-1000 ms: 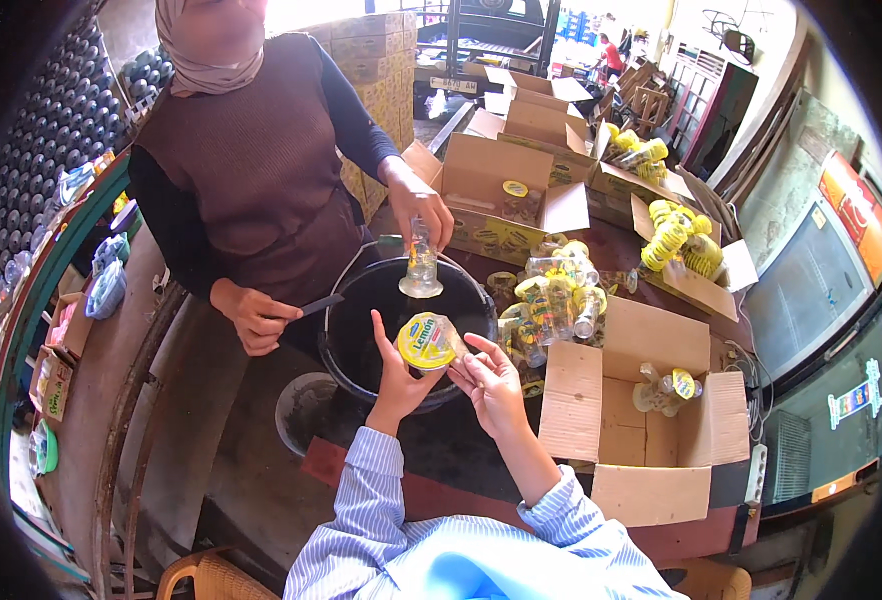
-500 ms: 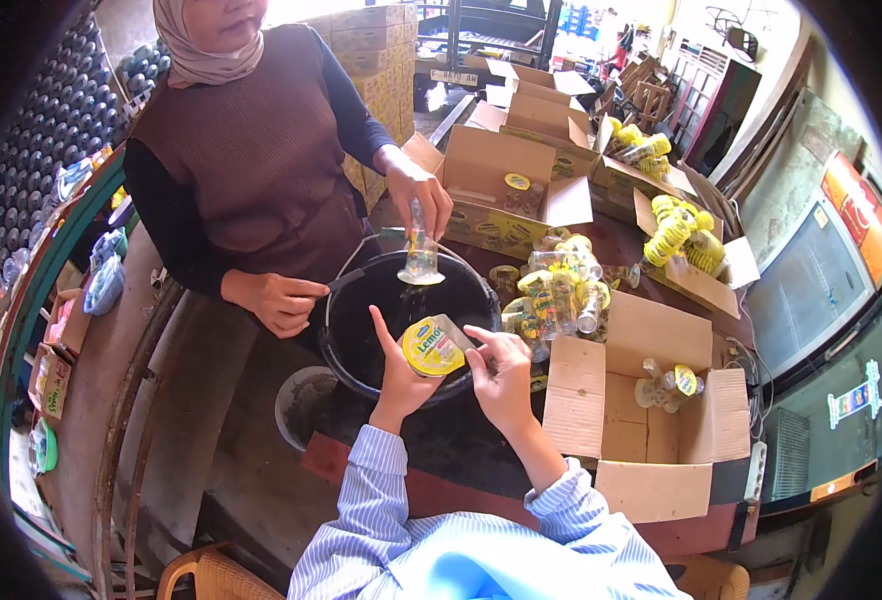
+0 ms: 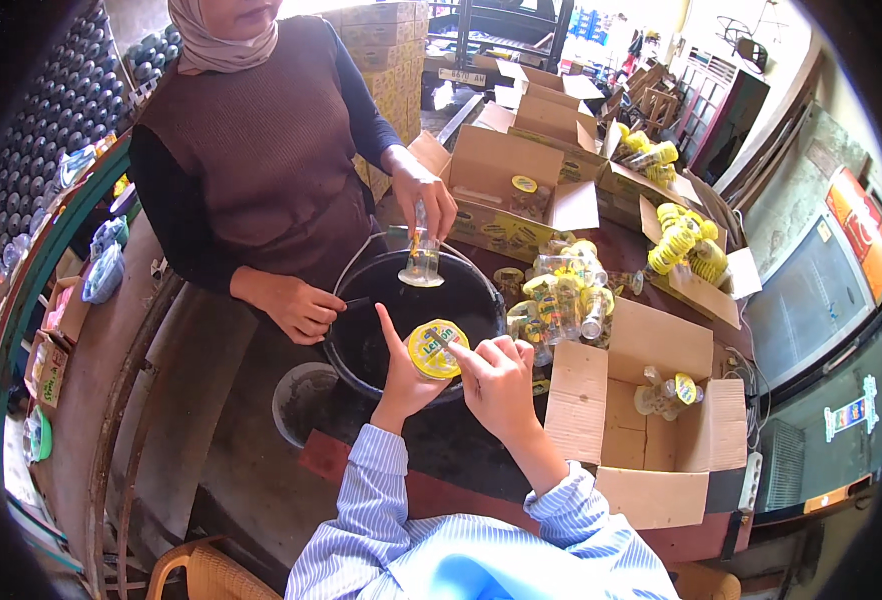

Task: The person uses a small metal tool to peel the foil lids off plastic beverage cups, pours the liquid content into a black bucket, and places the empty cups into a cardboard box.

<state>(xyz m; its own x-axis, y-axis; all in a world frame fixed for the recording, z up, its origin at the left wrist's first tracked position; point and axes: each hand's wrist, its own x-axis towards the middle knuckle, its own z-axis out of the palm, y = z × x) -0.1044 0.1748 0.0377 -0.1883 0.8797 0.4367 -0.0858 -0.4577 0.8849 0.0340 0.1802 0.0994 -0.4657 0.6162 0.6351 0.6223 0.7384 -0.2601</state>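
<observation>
My left hand (image 3: 409,385) is closed round a clear plastic cup (image 3: 435,349) with a printed yellow lid, its index finger pointing up. The lid faces me, above the near part of a black bucket (image 3: 349,372). In my right hand (image 3: 502,384), closed in a pinch, is a thin grey blade-like piece (image 3: 445,342) lying across the lid; the fingers partly hide it. Across the bucket, a person's hand (image 3: 423,200) holds an upturned clear cup (image 3: 421,265) over the opening. The person's other hand (image 3: 296,307) grips a dark thin tool (image 3: 358,303) at the rim.
Right of the bucket, several yellow-lidded cups (image 3: 566,295) lie piled. An open carton (image 3: 651,497) nearer me has a few cups inside. More open cartons (image 3: 506,165) and nested yellow-rimmed cups (image 3: 686,240) stand farther back. A grey pail (image 3: 306,405) sits low at left.
My right hand has moved left, bringing the grey piece over the lid. The cup has turned slightly in my left hand. The other person's cup remains over the bucket.
</observation>
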